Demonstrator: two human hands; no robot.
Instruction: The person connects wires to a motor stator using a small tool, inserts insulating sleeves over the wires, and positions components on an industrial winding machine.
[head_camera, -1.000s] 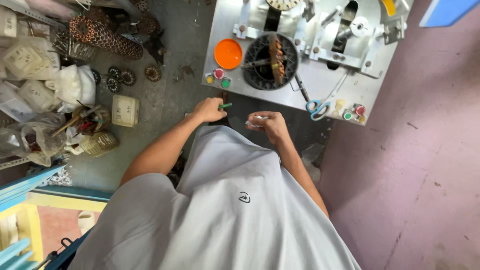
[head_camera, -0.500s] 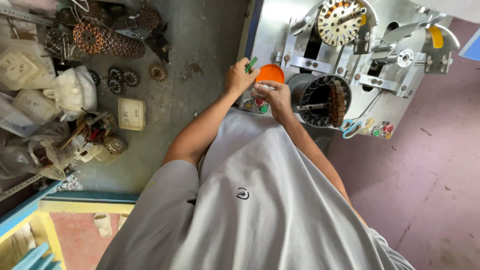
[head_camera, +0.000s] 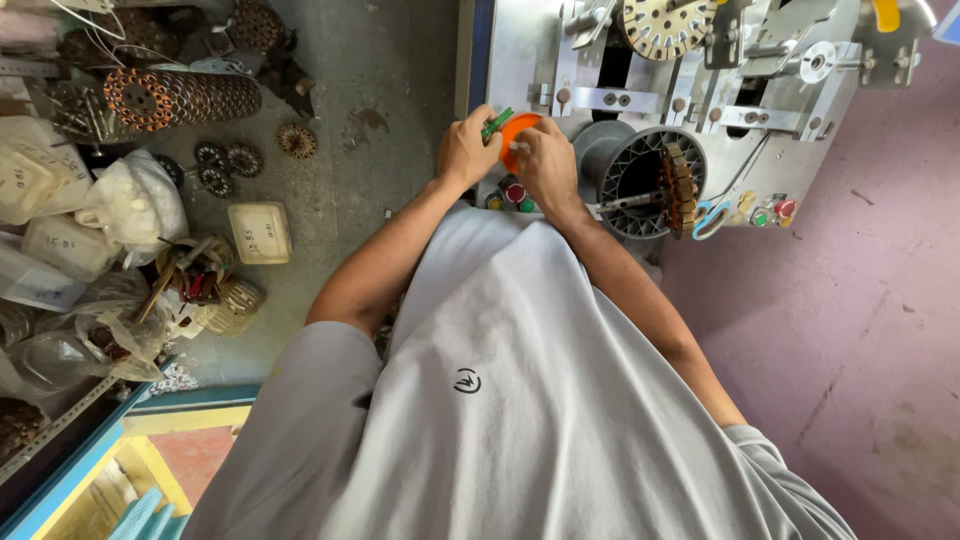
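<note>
My left hand (head_camera: 466, 150) is closed on a small green tool (head_camera: 496, 123) at the front of a grey metal winding machine (head_camera: 640, 90). My right hand (head_camera: 546, 160) sits beside it, fingers curled over the edge of a round orange dish (head_camera: 514, 133); what it pinches is hidden. Both hands touch above a row of coloured push buttons (head_camera: 514, 193). Just to the right, a dark round stator with copper windings (head_camera: 650, 180) sits in the machine. My grey shirt fills the lower view.
Blue-handled scissors (head_camera: 712, 218) and more coloured buttons (head_camera: 772, 212) lie at the machine's right. On the concrete floor to the left are stacked stator cores (head_camera: 180, 97), small round cores (head_camera: 297, 140), a square white tub (head_camera: 260, 232) and plastic bags (head_camera: 130, 205). A pinkish floor lies to the right.
The view has swung so the machine sits higher and more central. Both hands have risen from near my chest to the orange dish at the machine's front.
</note>
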